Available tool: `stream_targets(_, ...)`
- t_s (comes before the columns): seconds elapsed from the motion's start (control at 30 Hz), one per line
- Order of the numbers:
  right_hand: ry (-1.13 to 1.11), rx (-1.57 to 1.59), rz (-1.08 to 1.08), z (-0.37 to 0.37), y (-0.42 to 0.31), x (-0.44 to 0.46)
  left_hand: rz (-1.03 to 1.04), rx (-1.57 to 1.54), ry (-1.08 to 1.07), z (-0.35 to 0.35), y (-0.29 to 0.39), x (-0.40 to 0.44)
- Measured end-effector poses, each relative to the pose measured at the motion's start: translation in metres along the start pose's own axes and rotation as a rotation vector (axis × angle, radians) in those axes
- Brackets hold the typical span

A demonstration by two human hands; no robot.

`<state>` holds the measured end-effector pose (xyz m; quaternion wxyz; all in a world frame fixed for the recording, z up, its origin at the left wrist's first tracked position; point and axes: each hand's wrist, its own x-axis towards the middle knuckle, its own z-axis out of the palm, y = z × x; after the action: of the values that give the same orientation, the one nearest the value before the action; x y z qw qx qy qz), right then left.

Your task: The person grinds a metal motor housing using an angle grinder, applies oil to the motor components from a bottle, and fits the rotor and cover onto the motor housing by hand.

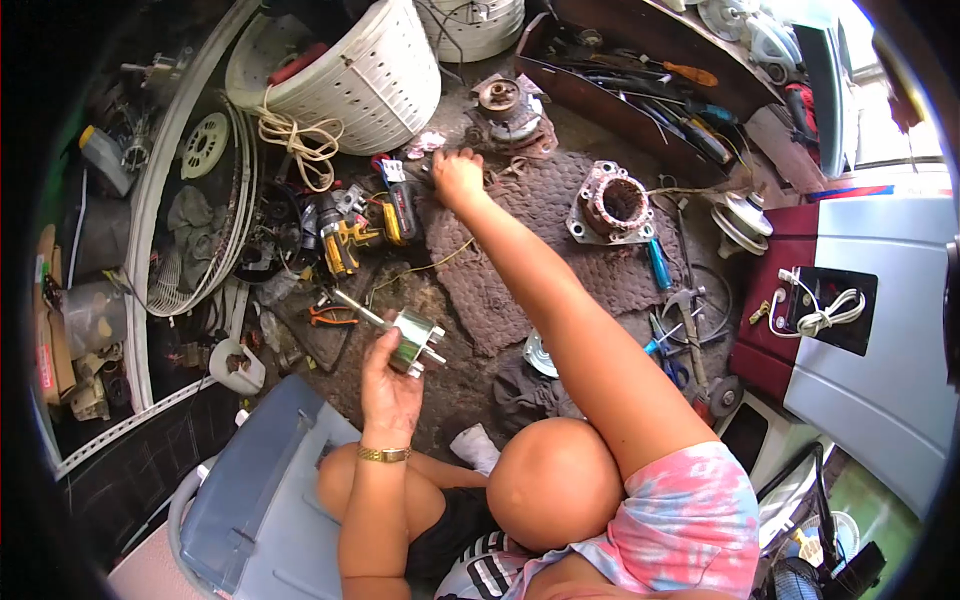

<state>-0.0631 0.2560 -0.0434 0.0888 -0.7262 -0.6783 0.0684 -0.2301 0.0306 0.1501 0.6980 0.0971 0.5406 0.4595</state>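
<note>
Rotor (415,343) sits in the left hand (388,392), its long axis slanting from the shaft, far left, to the prongs, near right. Left grip: clamped around the body. Right hand (458,178): fingers curled at the far left corner of the mat (490,280); whether they hold anything cannot be told. Motor housing (597,215) stands on the mat, right of both hands; a screwdriver (659,264) lies just beside it.

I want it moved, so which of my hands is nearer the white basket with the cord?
Your right. The right hand is reached out close to the white basket, at its lower right in view; the left hand is farther back, holding a silver metal part.
</note>
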Motion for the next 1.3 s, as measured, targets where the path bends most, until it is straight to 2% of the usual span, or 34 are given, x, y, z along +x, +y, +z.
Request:
stream_targets(0.07, -0.099, 0.164, 0.03, -0.004, 0.009, 0.006, -0.026, -0.006, 0.038, -0.002, -0.001, 0.001)
stream_targets(0.1, -0.062, 0.231, 0.024, -0.013, 0.018, 0.004, -0.032, -0.003, 0.047, -0.005, -0.001, 0.003)
stream_targets(0.2, -0.184, 0.409, 0.174, -0.054, 0.053, -0.013, -0.055, -0.074, 0.036, -0.006, 0.0, 0.015)
stream_targets(0.27, -0.426, 1.304, 0.33, -0.067, 0.087, -0.04, -0.072, -0.124, 0.003, -0.004, 0.001, 0.019)
stream_targets(0.33, -0.548, 1.805, 0.349, -0.106, 0.102, -0.087, -0.087, -0.16, -0.036, -0.002, -0.002, 0.026)
stream_targets(0.4, -0.387, 2.0, 0.362, -0.137, 0.1, -0.132, -0.067, -0.198, -0.028, 0.005, -0.01, 0.035)
stream_targets(0.47, -0.252, 2.017, 0.271, -0.173, 0.088, -0.16, -0.06, -0.162, -0.034, 0.013, -0.018, 0.039)
stream_targets(0.6, -0.045, 1.856, 0.177, -0.216, 0.066, -0.188, -0.055, -0.106, -0.098, 0.022, -0.03, 0.047)
stream_targets(0.73, 0.031, 1.732, -0.023, -0.227, 0.056, -0.191, -0.044, -0.079, -0.126, 0.029, -0.038, 0.044)
stream_targets(0.87, -0.008, 1.64, -0.117, -0.225, 0.05, -0.195, -0.043, -0.085, -0.127, 0.041, -0.032, 0.035)
stream_targets(1.3, -0.034, 1.667, -0.086, -0.223, 0.053, -0.198, -0.041, -0.075, -0.096, 0.047, -0.035, 0.037)
